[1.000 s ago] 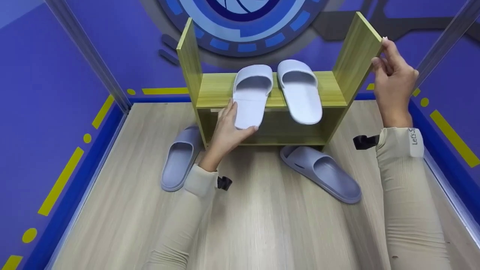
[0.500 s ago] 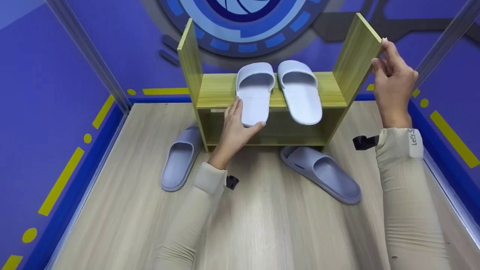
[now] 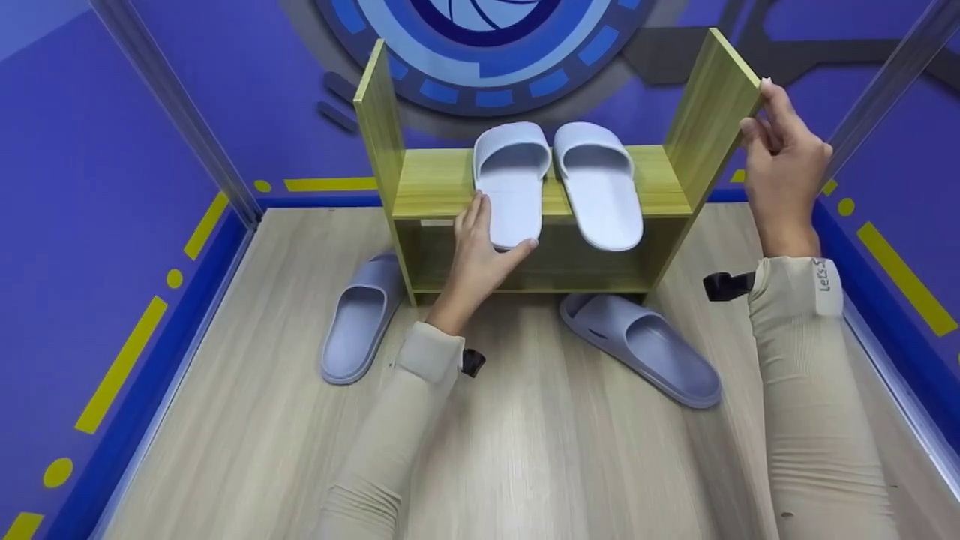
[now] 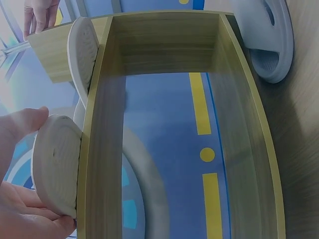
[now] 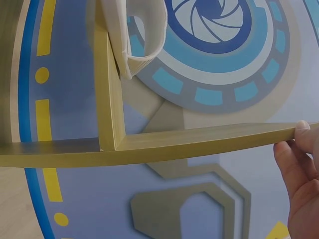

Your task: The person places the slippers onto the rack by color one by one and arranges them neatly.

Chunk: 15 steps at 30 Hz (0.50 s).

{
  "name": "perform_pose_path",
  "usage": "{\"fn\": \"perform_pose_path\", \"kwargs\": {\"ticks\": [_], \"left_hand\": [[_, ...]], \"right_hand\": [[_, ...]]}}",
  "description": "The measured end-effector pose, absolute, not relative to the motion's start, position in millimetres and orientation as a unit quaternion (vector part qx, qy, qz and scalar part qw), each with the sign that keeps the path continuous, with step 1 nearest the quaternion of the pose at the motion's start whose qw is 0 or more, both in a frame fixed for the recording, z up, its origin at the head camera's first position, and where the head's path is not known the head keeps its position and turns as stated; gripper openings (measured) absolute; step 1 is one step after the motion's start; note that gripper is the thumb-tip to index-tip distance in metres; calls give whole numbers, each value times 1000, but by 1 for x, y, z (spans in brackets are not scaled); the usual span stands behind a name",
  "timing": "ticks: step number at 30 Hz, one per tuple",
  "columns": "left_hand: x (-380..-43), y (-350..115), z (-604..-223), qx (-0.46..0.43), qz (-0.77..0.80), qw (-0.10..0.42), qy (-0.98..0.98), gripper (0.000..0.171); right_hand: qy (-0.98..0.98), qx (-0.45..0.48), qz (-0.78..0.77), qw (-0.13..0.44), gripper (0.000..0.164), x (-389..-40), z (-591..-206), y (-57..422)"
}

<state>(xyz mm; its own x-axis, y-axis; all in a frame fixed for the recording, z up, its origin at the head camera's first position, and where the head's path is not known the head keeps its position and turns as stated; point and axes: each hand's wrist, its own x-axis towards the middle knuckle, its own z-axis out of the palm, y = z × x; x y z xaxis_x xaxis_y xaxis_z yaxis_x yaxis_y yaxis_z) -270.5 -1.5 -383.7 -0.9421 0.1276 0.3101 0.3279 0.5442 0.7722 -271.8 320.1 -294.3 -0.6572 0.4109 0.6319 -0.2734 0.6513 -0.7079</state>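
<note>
Two white slippers lie side by side on the upper board of a wooden shoe rack, heels jutting past its front edge. My left hand holds the left white slipper by its heel, thumb on one side and fingers on the other; the left wrist view shows the heel's underside against the board's edge. The right white slipper rests untouched beside it. My right hand pinches the front edge of the rack's right side panel near its top, as the right wrist view also shows.
A grey slipper stands on the floor left of the rack. Another grey slipper lies slanted before the rack's right front corner. Blue patterned walls enclose the pale wooden floor.
My left hand has shifted the left white slipper slightly right and back, closer to the other white one. The right hand keeps its hold on the side panel.
</note>
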Motion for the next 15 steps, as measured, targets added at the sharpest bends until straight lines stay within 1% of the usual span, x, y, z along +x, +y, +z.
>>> {"fn": "perform_pose_path", "kwargs": {"ticks": [9, 15], "left_hand": [[-272, 1, -386, -133, -471, 109, -865, 95], [-270, -2, -388, -158, -477, 105, -858, 94]], "right_hand": [[-809, -22, 417, 414, 36, -271, -295, 321], [-812, -24, 414, 411, 37, -271, -295, 322]]}}
